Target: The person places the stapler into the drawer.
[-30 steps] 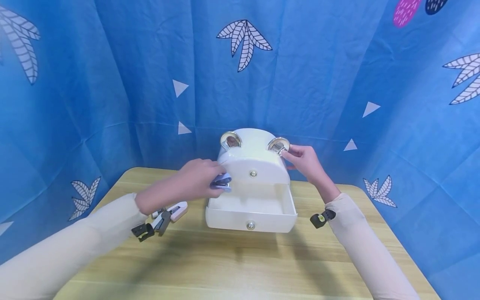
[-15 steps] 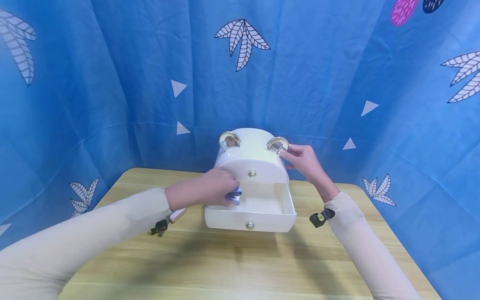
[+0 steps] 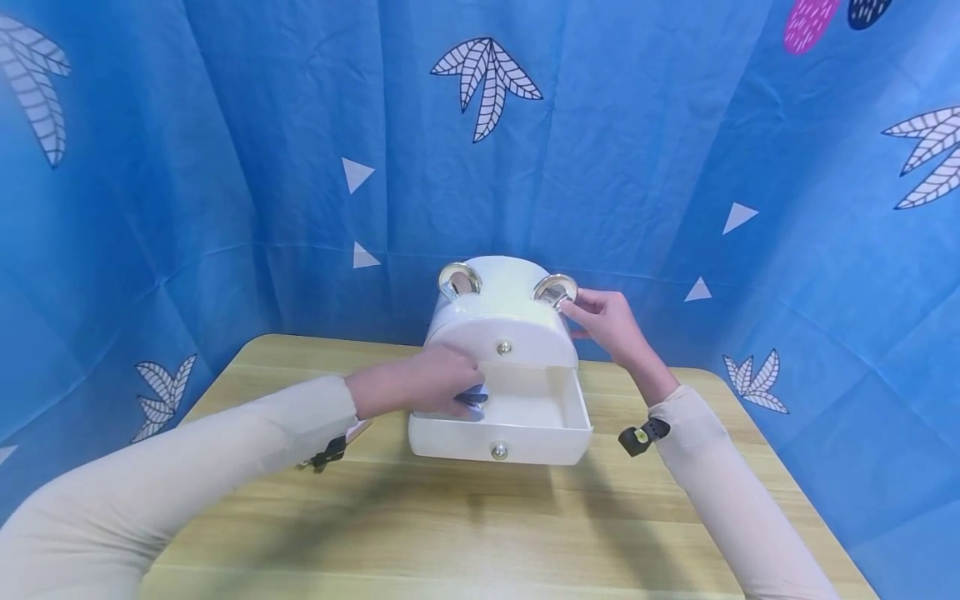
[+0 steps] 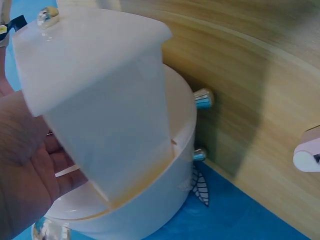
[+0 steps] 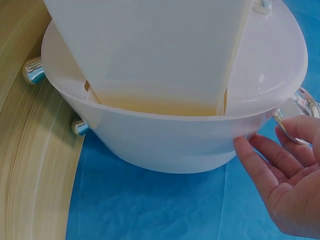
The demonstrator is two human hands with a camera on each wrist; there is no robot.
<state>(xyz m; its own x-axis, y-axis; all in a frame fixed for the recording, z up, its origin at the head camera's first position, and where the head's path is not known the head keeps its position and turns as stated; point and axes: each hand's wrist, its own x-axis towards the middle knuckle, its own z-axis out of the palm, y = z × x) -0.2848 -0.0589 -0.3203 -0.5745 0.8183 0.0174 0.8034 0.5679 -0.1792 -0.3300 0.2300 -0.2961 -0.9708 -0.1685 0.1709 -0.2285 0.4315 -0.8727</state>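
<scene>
A white storage box [image 3: 498, 287] with two gold-rimmed ears stands at the back of the table. Its lower drawer [image 3: 457, 438] is pulled out. My left hand [image 3: 431, 379] reaches over the drawer's left side and grips a small blue-purple stapler [image 3: 473, 398]. In the left wrist view the drawer's wall hides the stapler and part of the fingers. At the box's right, my right hand [image 3: 607, 321] holds the right ear [image 3: 556, 289] by its edge. In the right wrist view, fingertips [image 5: 242, 142] of that hand touch the box's side.
A pink and white stapler-like thing [image 4: 307, 152] lies on the wooden table [image 3: 450, 533], left of the box; my left sleeve partly covers it in the head view. A blue patterned curtain [image 3: 622, 167] hangs behind and at both sides.
My left hand has moved right and down with the blue-purple stapler, from the drawer's left edge to inside it. The right hand stays on the ear.
</scene>
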